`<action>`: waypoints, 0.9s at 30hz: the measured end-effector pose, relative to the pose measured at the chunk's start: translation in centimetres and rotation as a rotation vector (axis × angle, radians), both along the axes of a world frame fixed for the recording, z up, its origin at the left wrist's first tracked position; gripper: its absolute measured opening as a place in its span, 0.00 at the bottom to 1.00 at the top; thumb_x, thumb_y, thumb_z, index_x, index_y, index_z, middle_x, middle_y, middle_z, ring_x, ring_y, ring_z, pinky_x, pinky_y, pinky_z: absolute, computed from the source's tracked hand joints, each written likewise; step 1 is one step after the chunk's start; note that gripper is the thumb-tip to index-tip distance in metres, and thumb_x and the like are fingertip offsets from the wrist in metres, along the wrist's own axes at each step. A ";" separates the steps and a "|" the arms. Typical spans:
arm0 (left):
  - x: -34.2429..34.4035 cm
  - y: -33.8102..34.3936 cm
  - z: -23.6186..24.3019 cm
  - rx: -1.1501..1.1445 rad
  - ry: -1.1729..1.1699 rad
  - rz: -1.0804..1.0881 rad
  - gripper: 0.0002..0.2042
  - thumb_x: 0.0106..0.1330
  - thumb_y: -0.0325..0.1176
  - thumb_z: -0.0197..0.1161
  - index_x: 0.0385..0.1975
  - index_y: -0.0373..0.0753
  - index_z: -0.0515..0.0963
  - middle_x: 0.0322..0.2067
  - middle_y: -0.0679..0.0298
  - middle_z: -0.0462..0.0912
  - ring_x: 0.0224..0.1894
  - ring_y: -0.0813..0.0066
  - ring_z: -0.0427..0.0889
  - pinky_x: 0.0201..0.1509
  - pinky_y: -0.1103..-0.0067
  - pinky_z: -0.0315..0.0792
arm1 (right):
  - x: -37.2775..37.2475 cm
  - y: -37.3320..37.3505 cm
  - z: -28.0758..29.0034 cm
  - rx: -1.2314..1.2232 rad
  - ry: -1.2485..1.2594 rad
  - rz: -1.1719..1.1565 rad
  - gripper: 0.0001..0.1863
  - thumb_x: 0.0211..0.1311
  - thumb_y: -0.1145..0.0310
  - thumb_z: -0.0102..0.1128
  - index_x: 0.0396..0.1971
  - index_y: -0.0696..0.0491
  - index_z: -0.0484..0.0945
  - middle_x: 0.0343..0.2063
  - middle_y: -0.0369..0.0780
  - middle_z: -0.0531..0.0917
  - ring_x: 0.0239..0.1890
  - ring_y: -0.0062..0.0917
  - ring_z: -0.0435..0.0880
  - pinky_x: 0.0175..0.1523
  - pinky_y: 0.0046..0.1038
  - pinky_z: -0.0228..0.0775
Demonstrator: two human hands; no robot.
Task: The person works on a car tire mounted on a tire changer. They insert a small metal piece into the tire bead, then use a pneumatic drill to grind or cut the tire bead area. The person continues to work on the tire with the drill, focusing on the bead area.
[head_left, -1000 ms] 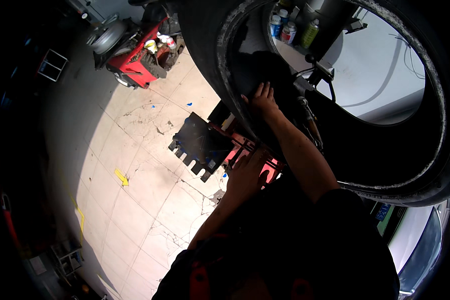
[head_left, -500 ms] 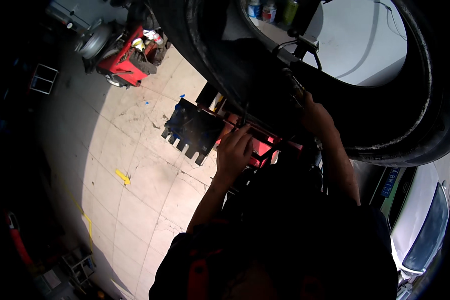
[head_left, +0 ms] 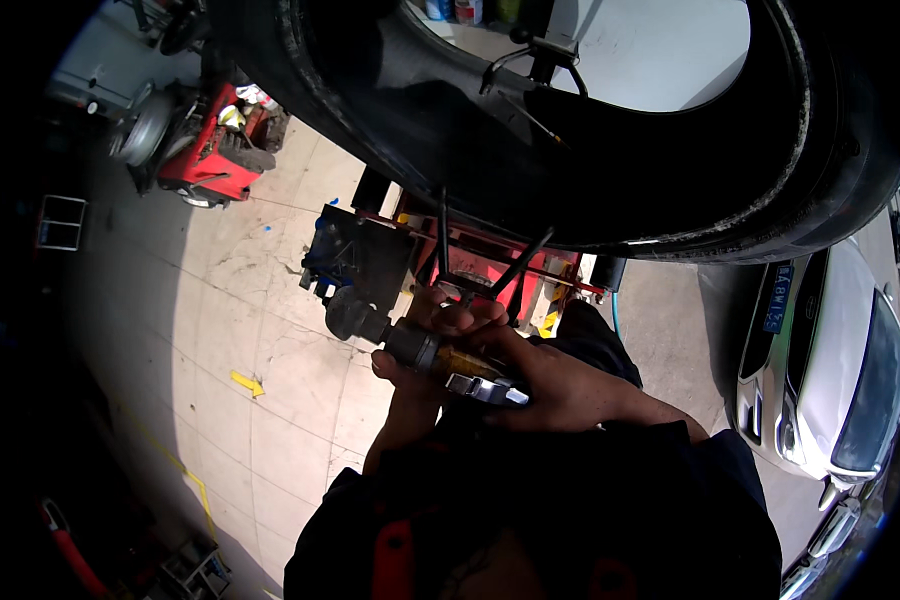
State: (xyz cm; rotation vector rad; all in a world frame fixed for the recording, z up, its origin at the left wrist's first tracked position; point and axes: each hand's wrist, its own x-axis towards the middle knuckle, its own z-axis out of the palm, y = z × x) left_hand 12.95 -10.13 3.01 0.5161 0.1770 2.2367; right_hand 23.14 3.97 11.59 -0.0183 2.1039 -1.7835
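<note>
Both my hands are together below the large black tire (head_left: 670, 190). My right hand (head_left: 555, 390) is closed around the body of a pneumatic grinder (head_left: 458, 368), which has a yellow barrel, a metal lever and a dark rounded head (head_left: 350, 320). My left hand (head_left: 405, 365) is around the front part of that tool, partly hidden by it. Behind my fingers, a black bracket with two arms (head_left: 443, 230) stands against the tire on a red machine (head_left: 515, 290); whether my fingers touch it is hard to tell.
A black plate (head_left: 360, 255) juts left from the machine. A red cart (head_left: 210, 170) and a silver rim (head_left: 148, 130) stand upper left on the tiled floor (head_left: 260, 440). A white car (head_left: 830, 360) is at the right. Bottles (head_left: 470, 10) show through the tire's opening.
My hands have left the tire and machine and come together lower down, with the grinder now drawn out in them. The tire appears higher in the view.
</note>
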 end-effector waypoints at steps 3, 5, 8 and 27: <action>-0.1 -0.8 -1.1 0.079 -0.263 0.067 0.21 0.58 0.52 0.58 0.38 0.42 0.63 0.27 0.70 0.73 0.42 0.71 0.75 0.57 0.66 0.64 | -0.4 -0.3 0.6 -0.045 -0.282 -0.077 0.32 0.54 0.63 0.63 0.53 0.56 0.54 0.36 0.53 0.80 0.42 0.39 0.81 0.47 0.33 0.72; 0.1 -1.7 0.1 0.060 -0.396 0.152 0.12 0.62 0.44 0.54 0.31 0.44 0.65 0.20 0.73 0.66 0.29 0.79 0.71 0.43 0.73 0.67 | 0.2 0.4 1.4 -0.029 -0.380 0.006 0.30 0.59 0.59 0.59 0.54 0.55 0.54 0.35 0.53 0.80 0.40 0.40 0.82 0.44 0.35 0.72; 0.1 -3.7 0.1 0.027 -0.297 0.288 0.12 0.63 0.46 0.52 0.32 0.44 0.65 0.20 0.72 0.68 0.29 0.79 0.71 0.38 0.76 0.65 | 4.1 0.0 -2.3 0.333 -0.033 0.097 0.26 0.61 0.54 0.54 0.54 0.51 0.63 0.34 0.50 0.81 0.35 0.45 0.82 0.39 0.39 0.73; 1.7 -7.2 2.5 0.051 -0.199 0.340 0.10 0.62 0.42 0.53 0.30 0.43 0.66 0.18 0.72 0.68 0.25 0.80 0.69 0.34 0.77 0.64 | 10.1 -6.2 -7.6 0.118 0.042 -0.148 0.12 0.61 0.63 0.54 0.41 0.52 0.73 0.21 0.43 0.78 0.25 0.32 0.79 0.34 0.29 0.70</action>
